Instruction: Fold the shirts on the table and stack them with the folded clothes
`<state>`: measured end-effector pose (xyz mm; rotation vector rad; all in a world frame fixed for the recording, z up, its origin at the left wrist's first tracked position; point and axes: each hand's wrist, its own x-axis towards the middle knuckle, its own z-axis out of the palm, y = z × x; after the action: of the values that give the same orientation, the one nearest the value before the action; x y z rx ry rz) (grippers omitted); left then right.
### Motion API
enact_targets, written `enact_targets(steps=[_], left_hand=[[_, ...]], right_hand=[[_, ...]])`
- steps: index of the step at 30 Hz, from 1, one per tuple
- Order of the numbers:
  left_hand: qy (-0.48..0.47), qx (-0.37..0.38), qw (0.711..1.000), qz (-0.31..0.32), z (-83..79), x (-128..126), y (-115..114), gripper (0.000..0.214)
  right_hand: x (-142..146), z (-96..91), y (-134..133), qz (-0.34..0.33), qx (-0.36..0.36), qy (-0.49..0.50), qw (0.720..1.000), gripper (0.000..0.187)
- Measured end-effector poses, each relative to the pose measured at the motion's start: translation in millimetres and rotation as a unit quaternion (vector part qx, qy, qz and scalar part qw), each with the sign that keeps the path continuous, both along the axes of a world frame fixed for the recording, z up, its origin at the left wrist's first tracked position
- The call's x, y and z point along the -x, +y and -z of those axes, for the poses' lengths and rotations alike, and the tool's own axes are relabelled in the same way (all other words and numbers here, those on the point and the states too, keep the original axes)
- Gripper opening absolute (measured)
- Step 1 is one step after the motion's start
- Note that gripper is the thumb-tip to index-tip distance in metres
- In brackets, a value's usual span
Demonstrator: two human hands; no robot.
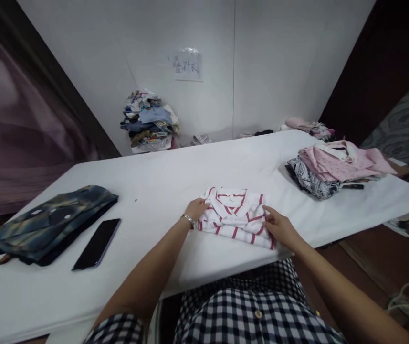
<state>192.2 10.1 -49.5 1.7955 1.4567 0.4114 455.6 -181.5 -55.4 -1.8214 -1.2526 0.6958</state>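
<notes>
A white shirt with red stripes (233,215) lies folded on the table right in front of me, its collar facing up and away from me. My left hand (196,210) grips its left edge near the collar, with a silver bracelet on the wrist. At the opposite edge, my right hand (278,226) has its thumb and fingers apart, touching the fabric's side. The right fingers are partly curled, and the cloth between them is small in view.
On the left lie folded dark plaid shirts (57,215) and a black phone (97,244). A pile of folded clothes with a pink shirt (343,160) on top sits on the right of the white table (154,186). Behind it, more clothes (150,119) are heaped against the wall.
</notes>
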Motion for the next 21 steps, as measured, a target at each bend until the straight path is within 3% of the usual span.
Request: enact_targets(steps=[5, 9, 12, 15, 21], left_hand=[[0.035, -0.090, 0.995, -0.014, -5.1, 2.1, -6.9, 0.025], [0.099, -0.152, 0.983, -0.031, -6.2, 11.8, -5.7, 0.044], [0.119, -0.115, 0.986, -0.038, -7.1, 14.1, 1.8, 0.064], [0.125, -0.049, 0.991, -0.014, -9.4, 4.6, 10.4, 0.073], [0.094, 0.034, 0.994, 0.041, -16.2, -18.4, 13.9, 0.045]], right_hand=[[-2.5, 1.4, 2.7, 0.003, 0.010, -0.006, 1.000, 0.053], [-8.2, 3.0, -1.8, 0.024, 0.016, -0.043, 0.999, 0.056], [-13.3, -0.5, -7.5, 0.073, 0.038, -0.081, 0.993, 0.065], [-15.7, -6.3, -7.5, 0.062, 0.081, -0.068, 0.992, 0.075], [-9.4, -4.8, 6.9, 0.020, 0.085, -0.026, 0.996, 0.082]])
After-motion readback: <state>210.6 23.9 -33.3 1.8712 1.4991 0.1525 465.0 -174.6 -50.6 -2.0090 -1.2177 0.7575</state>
